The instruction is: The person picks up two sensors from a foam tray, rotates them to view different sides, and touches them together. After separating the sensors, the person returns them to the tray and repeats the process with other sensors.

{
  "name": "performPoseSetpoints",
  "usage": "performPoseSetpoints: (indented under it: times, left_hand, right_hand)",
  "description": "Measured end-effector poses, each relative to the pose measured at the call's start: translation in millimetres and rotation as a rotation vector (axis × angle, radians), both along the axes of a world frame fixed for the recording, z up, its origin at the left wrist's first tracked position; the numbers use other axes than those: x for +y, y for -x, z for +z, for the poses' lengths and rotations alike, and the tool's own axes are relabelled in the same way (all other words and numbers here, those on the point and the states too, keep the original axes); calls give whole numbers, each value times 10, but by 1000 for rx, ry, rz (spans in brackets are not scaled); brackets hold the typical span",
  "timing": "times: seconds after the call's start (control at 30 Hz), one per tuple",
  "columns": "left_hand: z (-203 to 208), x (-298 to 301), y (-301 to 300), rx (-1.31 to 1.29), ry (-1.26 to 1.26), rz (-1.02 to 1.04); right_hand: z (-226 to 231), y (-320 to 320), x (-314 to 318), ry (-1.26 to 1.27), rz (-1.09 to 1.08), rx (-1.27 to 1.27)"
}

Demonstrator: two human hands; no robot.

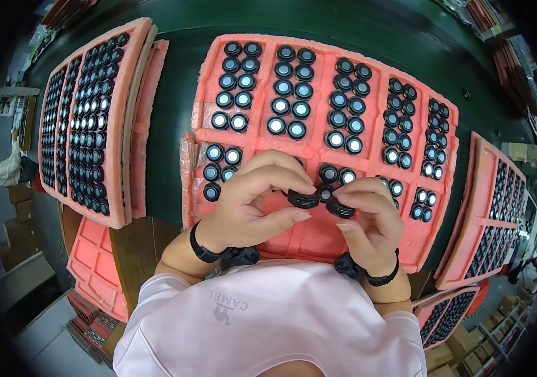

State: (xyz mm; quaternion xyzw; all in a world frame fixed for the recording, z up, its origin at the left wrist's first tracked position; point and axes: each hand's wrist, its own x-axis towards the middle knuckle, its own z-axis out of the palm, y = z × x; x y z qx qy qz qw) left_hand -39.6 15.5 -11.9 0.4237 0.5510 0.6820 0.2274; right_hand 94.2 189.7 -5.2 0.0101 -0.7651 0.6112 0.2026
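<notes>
Discs [304,200], one each, sit in the nearly closed pinch of left hand [249,202] and right hand [374,220] above the pink tray [306,239]; paired handling seems underway, next calling for steady grips.

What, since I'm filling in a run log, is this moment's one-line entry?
left hand: pinching black round part | right hand: pinching second black part | below hands: pink tray, partly filled | far left: stacked pink trays
</notes>
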Motion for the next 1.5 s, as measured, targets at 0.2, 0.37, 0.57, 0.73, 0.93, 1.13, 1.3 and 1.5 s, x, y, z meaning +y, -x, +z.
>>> performPoseSetpoints:
  times: [0.2,0.37,0.57,0.73,0.93,1.13,1.3,1.5]
  left_hand:
    - [4,19,-35,-6,-1,31]
    - [-15,31,-46,77,-15,61]
    - [-62,4,-23,75,-47,27]
    - [-45,-14,14,179,-12,-4]
    - [-12,3,-94,-42,90,79]
    - [-25,32,-49,54,127,33]
    - [-58,13,-25,7,149,-28]
    - [-124,38,-109,-195,64,9]
  right_hand:
    - [-59,28,-27,63,-61,54]
    - [-74,13,-55,122,-68,50]
    - [-77,10,-19,34,-38,55]
    - [-40,9,23,23,33,55]
    - [-140,7,-47,227,-32,59]
    - [-175,4,-27,305,31,47]
    - [-177,66,-78,315,28,99]
    - [-149,7,-57,218,-38,39]
